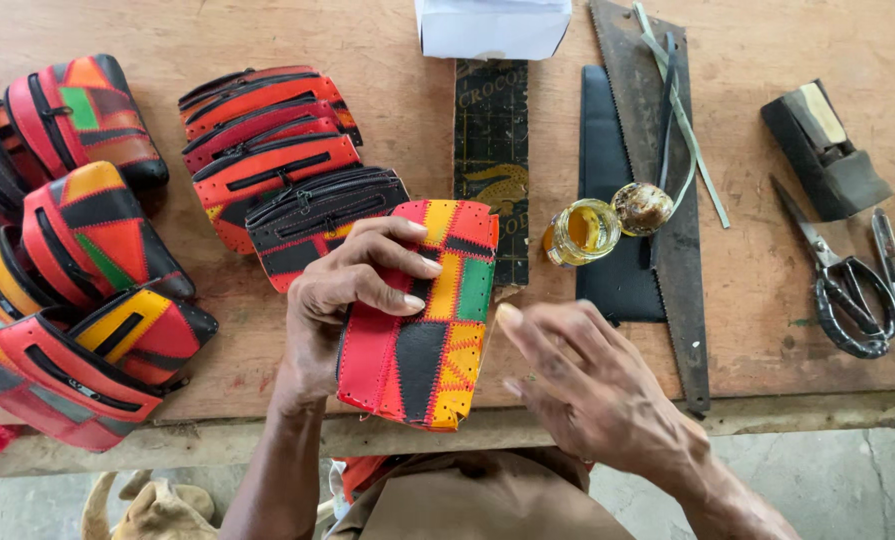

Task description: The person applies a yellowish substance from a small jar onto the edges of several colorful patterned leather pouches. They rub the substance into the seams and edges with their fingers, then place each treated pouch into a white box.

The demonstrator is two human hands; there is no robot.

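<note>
The left hand (342, 290) holds a patchwork leather pouch (422, 315) at the near table edge, fingers curled over its top. The right hand (592, 390) hovers just right of it, fingers spread and empty. It seems a checking or gluing step; the next move needs a fingertip at the pouch's right seam, with the open glue jar (580, 231) near.

A pouch (422, 310) lies at the near edge of the surface (767, 320), the left hand (352, 290) on its left side and the right hand (592, 385) just to its right. Left of it lie two heaps of pouches (87, 250), one (277, 165) farther back. Behind it lies a flat board (491, 150), then a box (492, 25). To the right sit a jar (579, 232), its lid (643, 208), a saw (657, 200), scissors (842, 280) and a block (827, 150).
</note>
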